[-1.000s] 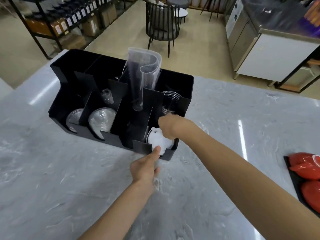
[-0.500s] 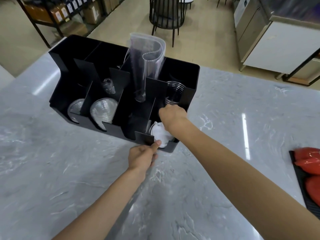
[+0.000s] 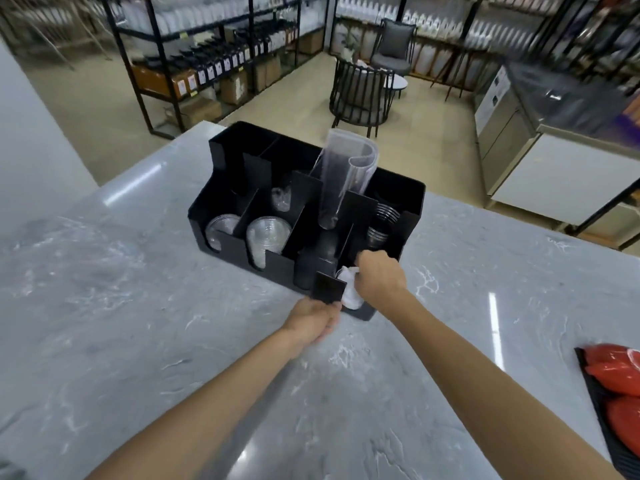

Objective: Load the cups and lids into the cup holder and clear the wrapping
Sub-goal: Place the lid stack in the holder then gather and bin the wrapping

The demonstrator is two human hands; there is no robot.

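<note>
A black cup holder (image 3: pixel 242 251) with several compartments stands on the grey marble counter. My right hand (image 3: pixel 381 277) reaches into its front right slot and is closed on the white lids (image 3: pixel 349 292) stacked there. My left hand (image 3: pixel 313 320) rests with curled fingers against the holder's front edge, just below that slot. Clear dome lids (image 3: pixel 268 235) fill two front left slots. A stack of clear cups (image 3: pixel 381 225) lies in the right rear slot. A tall clear plastic wrapping sleeve (image 3: pixel 343 174) stands upright in the middle.
A black tray with red bowls (image 3: pixel 616 393) sits at the counter's right edge. Beyond the counter are a black chair (image 3: pixel 360 95), storage shelves (image 3: pixel 207 64) and a steel cabinet (image 3: pixel 554 161).
The head camera tilted up and pulled back, so more of the room shows. My right hand pressed lower onto the white lids; my left hand closed and stayed at the holder's front edge.
</note>
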